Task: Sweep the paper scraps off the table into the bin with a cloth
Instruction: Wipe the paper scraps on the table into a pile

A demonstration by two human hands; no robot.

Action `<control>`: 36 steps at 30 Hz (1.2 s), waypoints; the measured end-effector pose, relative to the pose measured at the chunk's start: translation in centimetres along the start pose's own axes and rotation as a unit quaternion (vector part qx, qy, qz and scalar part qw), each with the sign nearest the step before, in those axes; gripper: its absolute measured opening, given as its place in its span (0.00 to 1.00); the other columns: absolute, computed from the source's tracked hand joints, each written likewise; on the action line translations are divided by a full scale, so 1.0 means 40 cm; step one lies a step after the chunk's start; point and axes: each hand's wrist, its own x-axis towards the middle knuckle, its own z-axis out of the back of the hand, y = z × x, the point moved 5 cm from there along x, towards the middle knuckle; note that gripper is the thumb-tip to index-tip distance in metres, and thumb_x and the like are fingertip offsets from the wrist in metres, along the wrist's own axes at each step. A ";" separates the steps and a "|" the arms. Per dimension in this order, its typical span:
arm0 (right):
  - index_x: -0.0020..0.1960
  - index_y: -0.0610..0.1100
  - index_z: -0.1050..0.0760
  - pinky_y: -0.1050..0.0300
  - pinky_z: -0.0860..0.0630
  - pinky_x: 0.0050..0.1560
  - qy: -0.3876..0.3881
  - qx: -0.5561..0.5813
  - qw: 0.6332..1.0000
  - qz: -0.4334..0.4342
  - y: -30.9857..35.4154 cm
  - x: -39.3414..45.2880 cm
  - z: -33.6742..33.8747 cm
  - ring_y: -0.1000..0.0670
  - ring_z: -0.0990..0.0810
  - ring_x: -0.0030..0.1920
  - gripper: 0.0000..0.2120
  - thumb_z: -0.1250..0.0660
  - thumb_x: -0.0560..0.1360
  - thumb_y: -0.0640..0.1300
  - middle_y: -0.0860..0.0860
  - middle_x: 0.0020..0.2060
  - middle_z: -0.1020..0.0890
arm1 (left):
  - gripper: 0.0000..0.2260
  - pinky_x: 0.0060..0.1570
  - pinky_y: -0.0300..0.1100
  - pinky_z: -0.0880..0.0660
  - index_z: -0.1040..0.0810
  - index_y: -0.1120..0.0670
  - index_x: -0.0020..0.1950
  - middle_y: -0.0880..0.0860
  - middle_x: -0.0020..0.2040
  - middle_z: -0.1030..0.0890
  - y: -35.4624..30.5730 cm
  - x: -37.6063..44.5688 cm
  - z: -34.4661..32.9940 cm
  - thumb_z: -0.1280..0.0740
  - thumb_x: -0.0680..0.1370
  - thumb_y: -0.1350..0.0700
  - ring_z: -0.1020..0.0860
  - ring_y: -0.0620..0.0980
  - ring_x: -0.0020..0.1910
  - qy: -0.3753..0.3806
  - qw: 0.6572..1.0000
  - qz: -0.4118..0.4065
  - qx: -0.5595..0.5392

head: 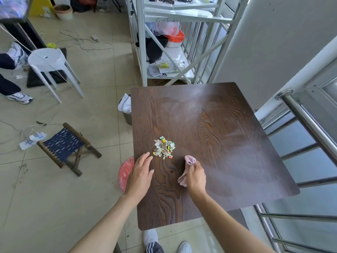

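A small pile of paper scraps (164,149) lies on the dark wooden table (218,134), near its left edge. My left hand (140,175) rests flat and open at that edge, fingertips just short of the pile. My right hand (196,178) is closed around a bunched pink cloth (189,160), a little to the right of and nearer than the scraps, not touching them. A grey bin (126,114) with a white liner stands on the floor against the table's left side, farther back. A red bag-lined bin (125,172) shows below the left edge, partly behind my left hand.
A blue folding stool (67,147) and a white stool (52,64) stand on the tiled floor to the left. A white metal rack (173,42) stands behind the table, a steel railing (310,128) runs along the right. Another person's legs (11,77) are at far left.
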 end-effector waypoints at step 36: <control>0.69 0.44 0.34 0.48 0.28 0.51 0.031 -0.182 0.977 0.105 0.254 0.182 -0.197 0.34 0.24 0.55 0.22 0.47 0.76 0.36 0.38 0.60 0.29 | 0.20 0.74 0.42 0.47 0.32 0.56 0.71 0.51 0.74 0.35 0.035 -0.034 -0.027 0.38 0.79 0.60 0.39 0.49 0.74 -0.025 0.999 -0.030 -0.018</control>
